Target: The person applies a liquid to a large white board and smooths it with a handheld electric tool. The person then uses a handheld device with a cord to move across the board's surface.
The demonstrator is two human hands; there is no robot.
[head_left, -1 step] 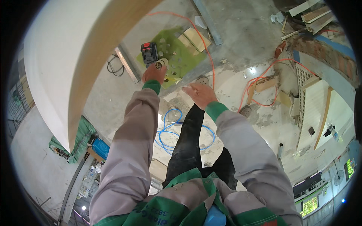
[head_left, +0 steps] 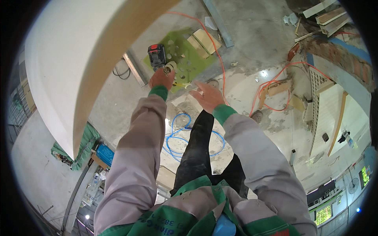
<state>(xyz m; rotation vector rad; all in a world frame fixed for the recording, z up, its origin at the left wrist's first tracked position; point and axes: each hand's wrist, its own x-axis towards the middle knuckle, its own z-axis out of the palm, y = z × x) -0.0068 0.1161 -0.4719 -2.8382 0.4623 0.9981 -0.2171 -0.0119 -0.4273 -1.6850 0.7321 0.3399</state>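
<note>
My left hand is closed around what looks like a cordless power tool. Its black battery pack with a red patch points away from me; the rest is mostly hidden by the hand. Against the fingers is a pale round piece with a dark centre, whose kind I cannot tell. To the right, my right hand is held out with fingers apart and nothing in them. Below both hands lies a green sheet with holes on the floor.
A large white curved panel with a tan edge rises close on my left. An orange hose and a coiled blue hose lie on the floor. A metal bar lies left of the green sheet; scrap wood is piled at far right.
My left hand and the tool have shifted slightly right. My right hand's fingers have lifted and spread a little more.
</note>
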